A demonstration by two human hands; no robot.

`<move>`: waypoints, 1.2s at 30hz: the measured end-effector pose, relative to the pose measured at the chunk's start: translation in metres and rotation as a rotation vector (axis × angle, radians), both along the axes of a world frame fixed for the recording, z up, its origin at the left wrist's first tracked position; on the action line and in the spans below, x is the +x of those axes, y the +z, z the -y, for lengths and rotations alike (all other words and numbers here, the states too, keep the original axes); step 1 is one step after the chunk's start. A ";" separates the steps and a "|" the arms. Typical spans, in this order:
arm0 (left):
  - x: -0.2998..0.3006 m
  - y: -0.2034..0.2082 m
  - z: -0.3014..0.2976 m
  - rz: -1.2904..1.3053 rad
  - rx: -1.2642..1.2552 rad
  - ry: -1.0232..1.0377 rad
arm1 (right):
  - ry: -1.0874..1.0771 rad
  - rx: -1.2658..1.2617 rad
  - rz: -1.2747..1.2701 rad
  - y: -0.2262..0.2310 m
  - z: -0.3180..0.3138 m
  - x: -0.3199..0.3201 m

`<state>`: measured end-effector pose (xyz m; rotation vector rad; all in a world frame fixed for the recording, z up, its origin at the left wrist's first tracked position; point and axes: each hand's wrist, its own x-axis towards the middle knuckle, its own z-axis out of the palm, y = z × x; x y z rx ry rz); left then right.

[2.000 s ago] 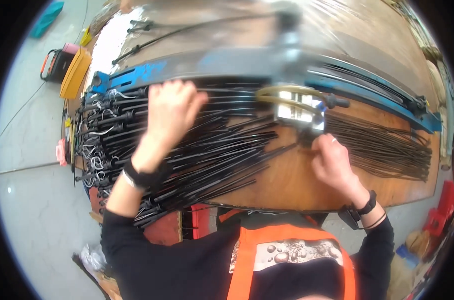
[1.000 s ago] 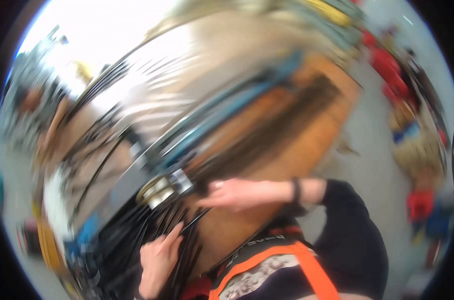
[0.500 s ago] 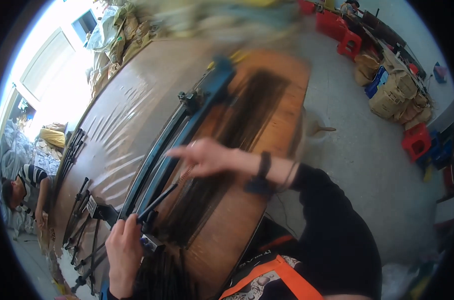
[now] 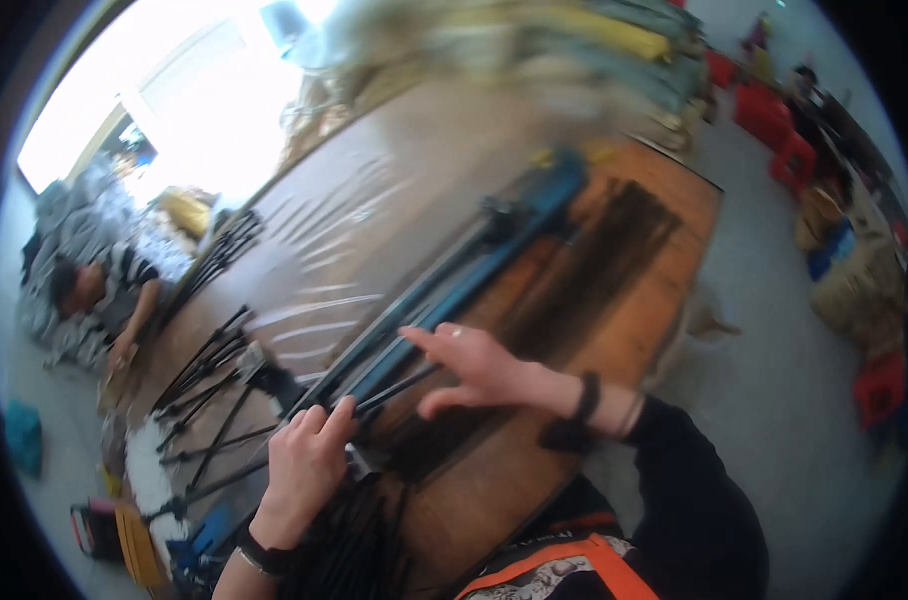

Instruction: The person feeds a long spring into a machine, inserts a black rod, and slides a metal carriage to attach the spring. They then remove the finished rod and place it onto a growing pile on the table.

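Right hand point(image 4: 481, 370) newly splayed

Widest gap is left of the blue rail point(image 4: 471, 293), over the plastic-covered tabletop point(image 4: 324, 220). A dark clamp block point(image 4: 499, 218) kinda blocks sliding along the rail's far half. Right of the rail, a low rod bundle point(image 4: 594, 262) leaves room to pass above. Rail's near end is cramped, tbh: left hand point(image 4: 306, 458) gripping a dark rod point(image 4: 402, 388), right hand point(image 4: 476, 366) just beyond, black rods point(image 4: 349, 545) piled closer in.
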<state>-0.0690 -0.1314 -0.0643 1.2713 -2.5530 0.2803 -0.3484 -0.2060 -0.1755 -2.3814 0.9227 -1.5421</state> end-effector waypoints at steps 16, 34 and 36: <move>0.083 -0.005 -0.070 -0.022 -0.032 0.192 | 0.202 0.228 0.093 0.010 -0.018 0.043; 0.076 -0.001 -0.080 -0.070 -0.081 0.229 | 0.126 -0.256 -0.013 0.014 -0.011 0.069; 0.109 0.007 -0.085 -0.140 -0.157 0.347 | 0.029 -0.216 -0.086 0.007 0.013 0.051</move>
